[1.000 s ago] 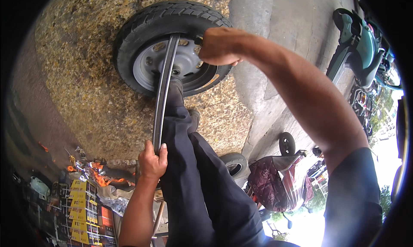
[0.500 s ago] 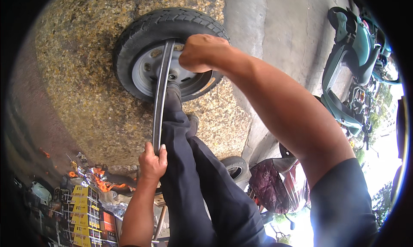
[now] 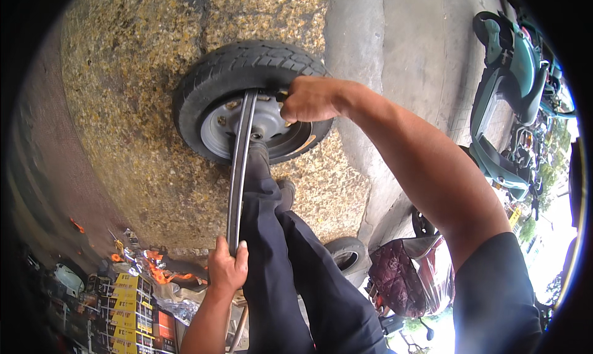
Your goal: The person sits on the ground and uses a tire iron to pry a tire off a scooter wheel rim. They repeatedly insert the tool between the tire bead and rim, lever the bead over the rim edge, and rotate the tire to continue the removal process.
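A scooter-sized wheel lies on the ground ahead of me, its black tyre (image 3: 207, 85) around a grey metal rim (image 3: 216, 129). My left hand (image 3: 227, 269) is closed around the near end of a long steel tyre lever (image 3: 238, 181). The lever's far end reaches the tyre's inner edge on the far side of the rim. My right hand (image 3: 311, 99) makes a fist at the tyre's inner edge, right of the lever tip. A small dark bit shows beside its fingers; what it grips is hidden. My shoe (image 3: 256, 159) rests against the rim near the hub.
Another tyre (image 3: 346, 254) lies to the right of my legs. Yellow and black boxes (image 3: 126, 311) are stacked at the lower left, near orange scraps and clear plastic (image 3: 160, 270). A green scooter (image 3: 519, 76) stands at the right. A quilted maroon cover (image 3: 398, 277) is nearer.
The whole view has shifted, so the wheel sits lower in it. My left hand has come a little nearer with the lever. Both hands keep their grips.
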`<state>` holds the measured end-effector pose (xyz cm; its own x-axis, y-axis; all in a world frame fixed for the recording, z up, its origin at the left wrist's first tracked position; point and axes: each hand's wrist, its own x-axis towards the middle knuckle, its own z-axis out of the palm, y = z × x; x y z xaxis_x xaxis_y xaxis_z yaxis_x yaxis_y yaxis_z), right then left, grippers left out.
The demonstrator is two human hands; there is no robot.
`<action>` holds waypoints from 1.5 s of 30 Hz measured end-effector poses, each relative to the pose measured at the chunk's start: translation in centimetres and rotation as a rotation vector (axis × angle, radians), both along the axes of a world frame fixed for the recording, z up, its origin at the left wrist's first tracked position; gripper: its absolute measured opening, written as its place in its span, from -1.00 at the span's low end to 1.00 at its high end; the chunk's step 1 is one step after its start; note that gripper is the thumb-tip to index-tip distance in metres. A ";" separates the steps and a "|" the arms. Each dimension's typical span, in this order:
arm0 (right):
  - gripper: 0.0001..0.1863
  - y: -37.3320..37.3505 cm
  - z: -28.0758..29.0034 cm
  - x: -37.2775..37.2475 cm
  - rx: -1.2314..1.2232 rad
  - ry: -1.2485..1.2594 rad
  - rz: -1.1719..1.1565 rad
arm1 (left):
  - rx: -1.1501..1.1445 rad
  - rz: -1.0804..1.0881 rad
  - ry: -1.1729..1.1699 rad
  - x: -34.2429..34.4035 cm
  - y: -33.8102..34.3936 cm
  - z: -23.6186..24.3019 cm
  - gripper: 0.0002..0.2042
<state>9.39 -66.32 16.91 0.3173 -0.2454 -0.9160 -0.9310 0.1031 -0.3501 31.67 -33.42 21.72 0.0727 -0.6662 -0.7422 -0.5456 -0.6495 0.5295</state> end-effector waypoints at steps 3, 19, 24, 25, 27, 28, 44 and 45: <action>-0.66 -0.8 0.5 -0.3 0.102 0.058 0.049 | 0.090 0.017 0.006 0.2 -0.7 1.8 -0.71; -0.57 3.5 1.1 0.9 -0.107 0.208 0.041 | 0.046 -0.007 -0.014 0.1 -0.3 2.7 -0.69; -0.57 3.4 0.8 0.5 -0.101 0.172 -0.033 | 0.081 -0.065 -0.043 0.3 0.0 2.4 -0.69; -0.57 3.4 0.8 0.4 -0.098 0.152 -0.062 | 0.039 -0.050 -0.030 0.3 0.0 2.4 -0.69; -0.57 4.3 0.9 1.0 -0.106 0.191 -0.069 | 0.020 -0.055 -0.036 0.1 0.1 2.4 -0.70; -0.57 5.1 1.1 1.3 -0.171 0.227 -0.058 | 0.079 -0.059 -0.036 0.1 0.1 2.4 -0.69; -0.58 6.4 0.6 2.5 -0.278 0.266 -0.023 | 0.001 -0.029 -0.019 -0.5 0.4 2.0 -0.70; -0.59 6.1 0.5 2.6 -0.290 0.282 0.015 | 0.023 -0.022 -0.017 -0.6 0.3 2.0 -0.70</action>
